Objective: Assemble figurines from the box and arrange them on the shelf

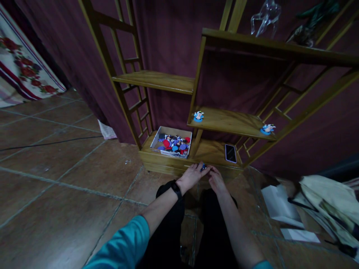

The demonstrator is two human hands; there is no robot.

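My left hand [193, 176], with a dark band on its wrist, is closed around a small blue figurine [203, 167] in front of the low shelf. Fingertips of my right hand [215, 179] meet the left ones beside it, pinched together; what they hold is hidden. Just behind my hands, an open cardboard box [176, 131] on the bottom shelf holds many small figurines with red, purple, blue and black bases. A pink-and-white figurine on a blue base [198, 116] stands at the left end of the middle shelf, and a similar figurine [267, 129] at its right end.
The wooden shelf unit [157, 80] stands before a dark red curtain. A phone [230, 153] lies on its bottom board. Higher up is a clear glass ornament [266, 18]. A pale bag [331, 201] and a white box [280, 205] lie on the tiled floor at right.
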